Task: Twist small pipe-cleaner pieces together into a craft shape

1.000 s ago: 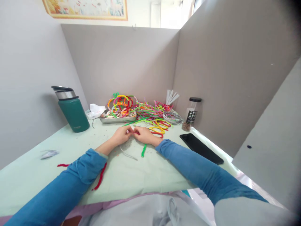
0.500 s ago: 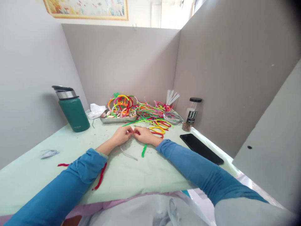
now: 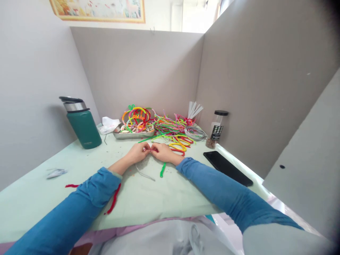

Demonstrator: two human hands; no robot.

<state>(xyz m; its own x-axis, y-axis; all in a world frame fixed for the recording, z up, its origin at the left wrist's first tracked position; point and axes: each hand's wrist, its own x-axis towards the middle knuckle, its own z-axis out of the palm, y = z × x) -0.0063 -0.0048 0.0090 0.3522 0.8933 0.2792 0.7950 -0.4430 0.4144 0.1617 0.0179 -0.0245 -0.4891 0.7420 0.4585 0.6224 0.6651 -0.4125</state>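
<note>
My left hand [image 3: 137, 152] and my right hand [image 3: 163, 152] meet fingertip to fingertip over the pale green table [image 3: 159, 191]. Both are pinched on a small red pipe cleaner piece [image 3: 152, 150] between them. A white wire [image 3: 145, 174] trails from under my left hand toward me. A short green pipe cleaner [image 3: 162, 170] lies just below my right hand. A long red pipe cleaner [image 3: 113, 199] lies beside my left sleeve.
A heap of coloured pipe cleaners [image 3: 172, 129] and a metal tray [image 3: 132, 134] with bent hoops sit at the back. A green flask [image 3: 82, 124] stands left, a dark-capped jar [image 3: 216, 129] and a black phone [image 3: 227, 167] right. Grey partition walls enclose the table.
</note>
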